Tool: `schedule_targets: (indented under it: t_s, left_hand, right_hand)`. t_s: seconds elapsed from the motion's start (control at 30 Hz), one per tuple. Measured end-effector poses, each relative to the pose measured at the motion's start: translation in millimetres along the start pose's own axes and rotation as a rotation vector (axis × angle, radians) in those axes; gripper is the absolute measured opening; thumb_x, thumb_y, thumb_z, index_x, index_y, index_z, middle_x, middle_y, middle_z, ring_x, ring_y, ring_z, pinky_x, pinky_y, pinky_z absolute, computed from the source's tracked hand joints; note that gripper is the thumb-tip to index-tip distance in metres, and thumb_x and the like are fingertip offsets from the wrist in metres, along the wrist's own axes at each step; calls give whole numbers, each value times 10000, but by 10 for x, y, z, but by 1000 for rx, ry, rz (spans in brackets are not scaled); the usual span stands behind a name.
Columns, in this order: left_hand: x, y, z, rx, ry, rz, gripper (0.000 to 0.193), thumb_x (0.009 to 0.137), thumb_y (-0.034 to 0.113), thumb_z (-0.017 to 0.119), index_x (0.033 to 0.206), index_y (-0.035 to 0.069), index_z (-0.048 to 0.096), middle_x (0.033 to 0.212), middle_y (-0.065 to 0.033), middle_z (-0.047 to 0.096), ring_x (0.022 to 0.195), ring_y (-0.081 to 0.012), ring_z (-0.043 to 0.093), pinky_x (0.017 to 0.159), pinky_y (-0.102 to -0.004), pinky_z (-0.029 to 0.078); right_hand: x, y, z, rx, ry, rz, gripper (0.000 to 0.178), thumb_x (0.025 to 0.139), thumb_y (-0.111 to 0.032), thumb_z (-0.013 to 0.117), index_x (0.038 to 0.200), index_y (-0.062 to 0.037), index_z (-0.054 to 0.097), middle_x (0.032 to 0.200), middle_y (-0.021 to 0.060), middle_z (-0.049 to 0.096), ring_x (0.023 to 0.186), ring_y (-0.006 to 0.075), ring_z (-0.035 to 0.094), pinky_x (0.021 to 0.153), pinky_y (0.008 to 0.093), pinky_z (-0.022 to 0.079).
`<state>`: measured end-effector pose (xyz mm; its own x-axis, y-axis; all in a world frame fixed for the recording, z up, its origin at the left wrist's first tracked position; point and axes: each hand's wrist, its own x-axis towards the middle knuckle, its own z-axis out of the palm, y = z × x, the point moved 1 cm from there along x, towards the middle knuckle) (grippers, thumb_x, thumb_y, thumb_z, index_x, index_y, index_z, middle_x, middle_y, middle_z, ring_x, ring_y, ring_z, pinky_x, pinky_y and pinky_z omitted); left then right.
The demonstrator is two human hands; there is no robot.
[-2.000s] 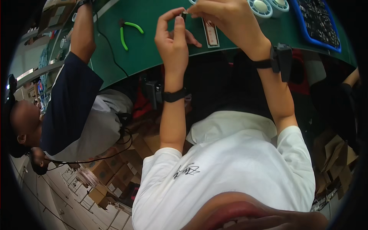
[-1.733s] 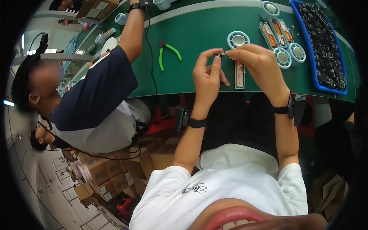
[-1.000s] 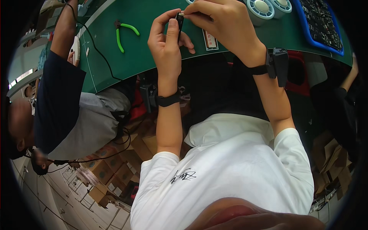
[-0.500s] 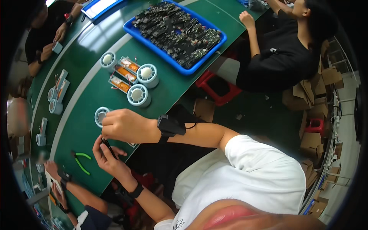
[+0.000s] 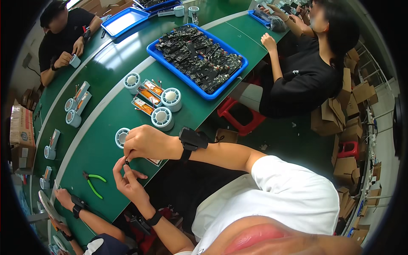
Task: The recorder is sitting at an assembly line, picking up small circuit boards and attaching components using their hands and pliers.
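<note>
My left hand (image 5: 131, 182) is raised over the table's near edge, its thumb and index finger pinching a small black part (image 5: 126, 162), most of it hidden. Just above, my right hand (image 5: 146, 143) is closed, its fingertips meeting at the top of that part. What else the right fingers grip is too small to make out. Behind the right hand stands a light-blue round fan-like housing (image 5: 122, 137). Green-handled cutting pliers (image 5: 94, 184) lie on the table to the left of my left hand.
Further along the green table (image 5: 106, 106) stand several light-blue housings (image 5: 162, 117) with orange-wrapped batteries (image 5: 149, 97). A blue tray (image 5: 208, 96) heaped with black circuit boards (image 5: 197, 59) lies beyond. People work nearby; a co-worker's hand (image 5: 64, 199) is at lower left. A red stool (image 5: 240, 117) stands beside the table.
The view has shifted, so the table things sit lower and more to the right. The black part, seen as a longer strip along my left fingers before, now shows only a small tip between both hands.
</note>
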<state>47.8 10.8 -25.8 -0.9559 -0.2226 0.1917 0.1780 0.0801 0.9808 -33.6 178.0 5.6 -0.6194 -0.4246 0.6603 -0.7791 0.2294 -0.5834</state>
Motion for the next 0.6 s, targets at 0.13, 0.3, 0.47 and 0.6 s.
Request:
schedule_targets:
  t_s: [0.13, 0.3, 0.47, 0.6]
  left_hand:
    - [15, -65, -16, -71, -9, -45, 250, 1135, 168, 526, 1290, -10, 609, 1082, -101, 711, 558, -89, 560, 503, -232, 497]
    - [49, -12, 21, -135, 10, -74, 257, 1137, 184, 531, 1288, -9, 609, 994, -85, 707, 557, -88, 559, 508, -236, 502]
    - [35, 29, 59, -138, 69, -53, 268, 1140, 200, 532, 1292, -7, 611, 901, -75, 676, 557, -86, 556, 516, -238, 505]
    - [29, 43, 71, -115, 77, -48, 271, 1140, 202, 534, 1293, -7, 614, 865, -73, 662, 557, -84, 554, 521, -240, 509]
  right_hand:
    - [-23, 25, 34, -32, -14, 12, 153, 816, -172, 833, 865, -60, 740, 824, 48, 675, 822, 240, 686, 735, 380, 558]
    - [-35, -72, -2, -56, -10, -26, 216, 821, -175, 839, 975, -63, 737, 883, 56, 677, 839, 249, 678, 753, 382, 556]
    - [-160, -306, -143, -170, 95, -55, 292, 840, -187, 836, 1074, -68, 709, 921, 62, 663, 872, 262, 666, 782, 393, 551]
    - [-299, -270, -101, -204, 53, 69, 289, 861, -195, 829, 1093, -76, 706, 924, 59, 670, 878, 263, 664, 791, 397, 549]
